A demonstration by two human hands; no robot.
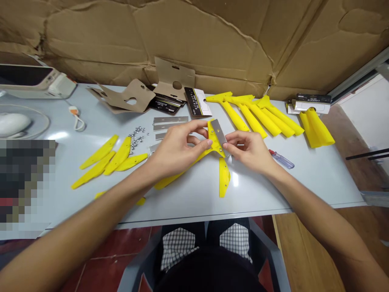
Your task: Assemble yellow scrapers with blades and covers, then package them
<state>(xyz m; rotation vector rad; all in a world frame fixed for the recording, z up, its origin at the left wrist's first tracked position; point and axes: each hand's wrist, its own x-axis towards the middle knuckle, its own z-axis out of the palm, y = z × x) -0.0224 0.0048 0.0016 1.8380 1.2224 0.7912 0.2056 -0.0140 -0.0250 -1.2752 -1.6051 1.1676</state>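
Observation:
Near the middle of the white table, my left hand (182,146) grips the head of a yellow scraper (215,142), its handle slanting down to the left under my wrist. My right hand (247,149) pinches a grey metal blade (219,132), which lies tilted against the scraper head. Small screws show on the head beside the blade. Just below, a loose yellow cover plate (224,178) with screws in it rests on the table. More metal blades (170,119) lie behind my left hand, and a pile of small screws (137,138) is to their left.
Several yellow plates (97,156) lie at the left. Yellow scrapers (258,113) line the back right, near a screwdriver (282,159). Opened cardboard packages (130,97) stand at the back. A packaged scraper (316,127) is far right; a white mouse (13,123) is far left.

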